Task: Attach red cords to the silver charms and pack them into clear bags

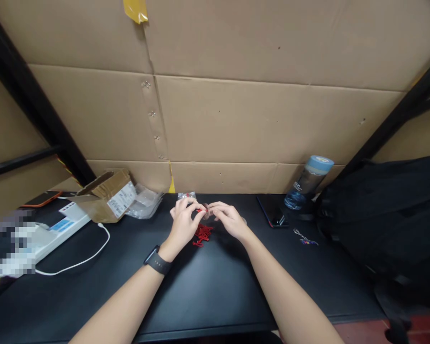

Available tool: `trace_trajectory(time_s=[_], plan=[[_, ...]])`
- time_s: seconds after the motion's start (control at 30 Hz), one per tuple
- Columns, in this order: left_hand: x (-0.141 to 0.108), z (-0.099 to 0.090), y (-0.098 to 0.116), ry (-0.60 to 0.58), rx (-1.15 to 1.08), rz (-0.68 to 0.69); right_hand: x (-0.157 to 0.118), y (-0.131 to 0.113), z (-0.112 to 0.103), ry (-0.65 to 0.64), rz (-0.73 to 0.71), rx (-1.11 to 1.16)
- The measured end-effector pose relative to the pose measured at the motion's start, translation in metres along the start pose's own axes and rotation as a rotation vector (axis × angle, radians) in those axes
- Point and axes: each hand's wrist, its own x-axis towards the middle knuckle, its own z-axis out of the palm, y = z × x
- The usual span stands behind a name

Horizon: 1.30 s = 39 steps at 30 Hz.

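Observation:
Both hands meet over the middle of the black table, fingertips almost together. My left hand (pixel 183 219), with a dark watch on its wrist, pinches a bit of red cord between thumb and forefinger. Between the two hands is a small brownish, roundish piece (pixel 207 210), and the fingers of my right hand (pixel 230 220) are closed on its right side. What exactly this piece is, I cannot make out. A tangle of red cord (pixel 202 233) lies on the table just below the fingers. Behind my left hand is a small clear packet (pixel 187 195) with something red in it.
At left stand an opened cardboard box (pixel 103 193), clear plastic packaging (pixel 145 203), a white power strip (pixel 62 234) and a white cable (pixel 105 239). To the right are a phone (pixel 270 211), a blue-lidded bottle (pixel 308 181), a small trinket (pixel 306 238) and a black bag (pixel 390 224).

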Motion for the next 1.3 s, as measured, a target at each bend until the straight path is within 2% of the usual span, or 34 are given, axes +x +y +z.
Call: trace_trajectory(time_s=[0.13,0.43,0.8,1.03,1.17,1.3], plan=[[-0.002,0.001,0.002,-0.037,0.01,0.045,0.001,0.007,0.002,0.071,-0.002,-0.074],[-0.003,0.001,0.003,-0.047,0.042,0.053,-0.002,-0.006,0.001,0.067,-0.011,-0.201],[-0.002,-0.002,0.004,-0.108,0.069,0.075,-0.002,-0.002,0.0,0.026,-0.072,-0.241],[-0.003,-0.006,0.003,-0.292,-0.047,0.168,-0.003,-0.001,0.001,0.015,-0.095,-0.356],[-0.001,-0.006,0.0,-0.284,0.012,0.141,-0.003,0.0,-0.001,0.016,-0.105,-0.402],[0.0,-0.003,-0.007,-0.267,0.048,0.087,-0.002,0.005,-0.007,0.061,-0.02,-0.48]])
